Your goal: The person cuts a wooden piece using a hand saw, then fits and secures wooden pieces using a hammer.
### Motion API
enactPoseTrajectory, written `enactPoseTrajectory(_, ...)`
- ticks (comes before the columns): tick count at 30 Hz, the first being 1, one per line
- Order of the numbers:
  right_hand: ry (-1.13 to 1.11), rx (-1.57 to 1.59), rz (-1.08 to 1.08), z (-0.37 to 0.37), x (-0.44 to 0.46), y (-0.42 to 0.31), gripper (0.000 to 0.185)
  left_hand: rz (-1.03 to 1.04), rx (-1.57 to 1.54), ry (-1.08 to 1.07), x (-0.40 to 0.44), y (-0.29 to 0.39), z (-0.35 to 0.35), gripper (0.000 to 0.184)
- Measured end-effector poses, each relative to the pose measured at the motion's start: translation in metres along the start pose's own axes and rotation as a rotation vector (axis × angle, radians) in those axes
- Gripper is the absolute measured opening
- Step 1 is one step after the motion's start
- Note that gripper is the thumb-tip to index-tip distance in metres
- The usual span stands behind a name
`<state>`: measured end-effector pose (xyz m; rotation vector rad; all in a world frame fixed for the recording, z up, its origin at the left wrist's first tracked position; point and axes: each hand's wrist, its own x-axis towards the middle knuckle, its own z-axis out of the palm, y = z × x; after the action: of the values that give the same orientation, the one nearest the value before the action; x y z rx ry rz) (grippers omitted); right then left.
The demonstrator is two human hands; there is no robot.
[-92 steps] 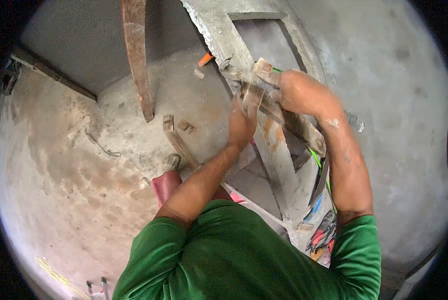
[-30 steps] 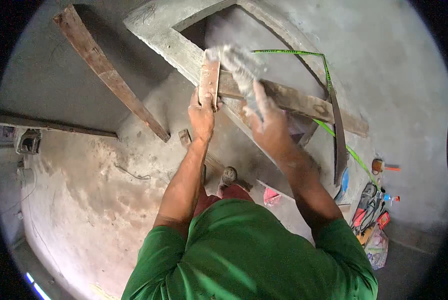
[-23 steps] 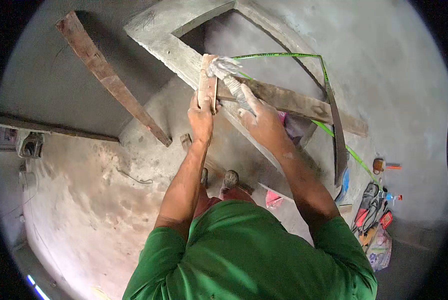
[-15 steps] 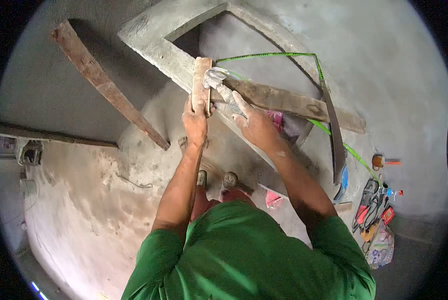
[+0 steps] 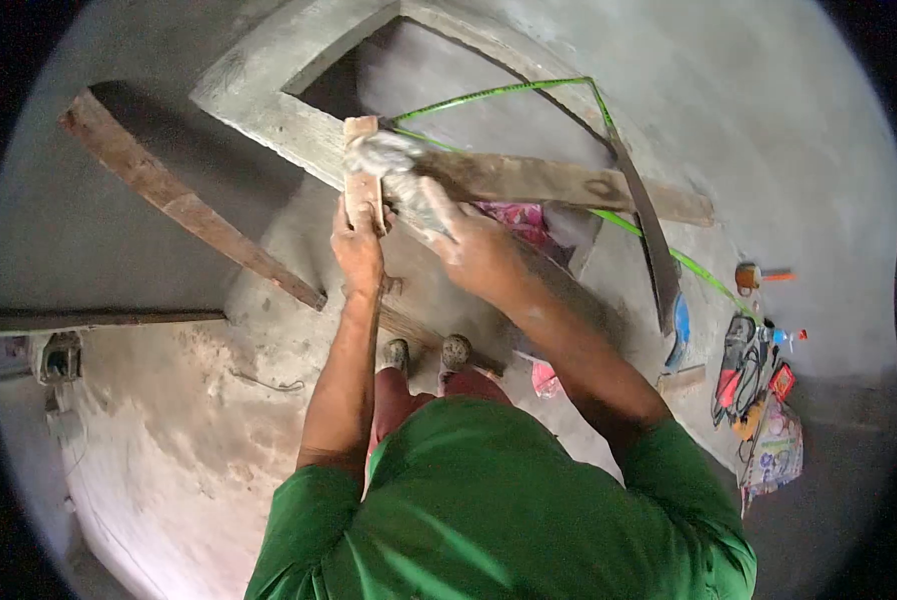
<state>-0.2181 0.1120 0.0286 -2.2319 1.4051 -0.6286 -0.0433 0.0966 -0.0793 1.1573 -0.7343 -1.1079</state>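
My left hand (image 5: 359, 252) is closed around the lower end of a short, narrow wooden board (image 5: 364, 190), pointing away from me. In my right hand (image 5: 481, 248) is a pale, cement-smeared tool that looks like a trowel (image 5: 391, 157), with a ridged, wrapped handle. Its blurred head lies across the board's upper part. Behind my hands, a longer weathered plank (image 5: 539, 184) reaches right across the rough concrete frame (image 5: 259, 115) of a rectangular opening.
A long plank (image 5: 189, 205) leans at the left. Green strap (image 5: 489, 93) and a dark strip (image 5: 649, 225) cross the opening's right side. At the far right are a tool with cables (image 5: 737, 360) and a printed bag (image 5: 775, 445). My shoes (image 5: 456, 350) stand below.
The tool's head has slid down and across the board, now covering its middle. The view has shifted, so both hands and the board appear farther left.
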Motion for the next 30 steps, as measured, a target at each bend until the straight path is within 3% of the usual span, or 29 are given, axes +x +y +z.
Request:
enactPoseTrajectory(2, -0.030, -0.085, 0.067, 0.012, 0.000, 0.003, 0.063, 0.030, 0.120, 0.008, -0.003, 0.007, 0.001, 0.033)
enactPoseTrajectory(4, -0.183, 0.002, 0.106, 0.007, 0.005, 0.018, 0.062, 0.070, -0.007, -0.015, -0.002, -0.008, -0.003, 0.035)
enactPoseTrajectory(6, -0.232, 0.049, 0.151, -0.023, -0.013, 0.007, 0.062, 0.124, 0.195, -0.020, -0.006, -0.002, -0.007, 0.042)
enactPoseTrajectory(7, 0.005, 0.129, -0.044, -0.020, -0.032, 0.016, 0.064, 0.025, 0.277, -0.013, -0.001, 0.002, -0.012, 0.047)
enactPoseTrajectory(8, 0.026, 0.100, -0.018, -0.036, -0.051, 0.015, 0.064, -0.070, 0.366, 0.006, 0.001, 0.006, -0.015, 0.051)
enactPoseTrajectory(10, 0.030, 0.106, 0.062, -0.080, -0.095, 0.009, 0.065, 0.152, 0.733, 0.141, -0.003, 0.021, -0.018, 0.059)
enactPoseTrajectory(12, -0.071, 0.071, 0.323, -0.087, -0.151, 0.043, 0.069, 0.452, 0.781, 0.142, -0.006, 0.051, -0.006, 0.060)
enactPoseTrajectory(14, -0.049, 0.230, 0.558, -0.102, -0.201, 0.066, 0.069, 0.551, 0.772, -0.121, -0.003, 0.074, 0.029, 0.061)
enactPoseTrajectory(16, 0.062, 0.359, 0.670, -0.102, -0.245, 0.096, 0.062, 0.862, 0.985, -0.410, 0.003, 0.089, 0.072, 0.064)
enactPoseTrajectory(18, 0.075, 0.448, 0.769, -0.104, -0.272, 0.119, 0.057, 0.751, 1.066, -0.610, 0.009, 0.059, 0.114, 0.071)
enactPoseTrajectory(20, 0.083, 0.538, 0.861, -0.107, -0.293, 0.152, 0.052, 0.771, 1.135, -0.713, 0.014, 0.032, 0.156, 0.080)
enactPoseTrajectory(21, 0.048, 0.435, 0.857, -0.110, -0.301, 0.170, 0.049, 0.776, 1.210, -0.808, 0.014, 0.022, 0.175, 0.090)
enactPoseTrajectory(23, 0.028, 0.346, 0.861, -0.116, -0.315, 0.192, 0.046, 0.784, 1.307, -0.873, 0.014, 0.008, 0.206, 0.091)
enactPoseTrajectory(24, 0.041, 0.051, 0.821, -0.122, -0.317, 0.196, 0.048, 0.784, 1.402, -0.916, 0.015, 0.001, 0.220, 0.092)
enactPoseTrajectory(25, 0.051, -0.243, 0.772, -0.129, -0.317, 0.200, 0.050, 0.763, 1.445, -0.927, 0.020, -0.010, 0.231, 0.104)
enactPoseTrajectory(26, 0.063, -0.237, 0.775, -0.137, -0.318, 0.206, 0.050, 0.774, 1.449, -0.933, 0.023, -0.014, 0.241, 0.104)
enactPoseTrajectory(28, 0.408, -0.464, 0.622, -0.158, -0.321, 0.219, 0.055, 0.548, 1.590, -0.974, 0.027, -0.023, 0.257, 0.114)
enactPoseTrajectory(29, 0.435, -0.463, 0.642, -0.166, -0.331, 0.243, 0.069, 0.477, 1.626, -0.986, 0.033, -0.030, 0.263, 0.123)
enactPoseTrajectory(30, 0.443, -0.461, 0.641, -0.174, -0.340, 0.257, 0.069, 0.485, 1.629, -0.984, 0.033, -0.030, 0.269, 0.123)
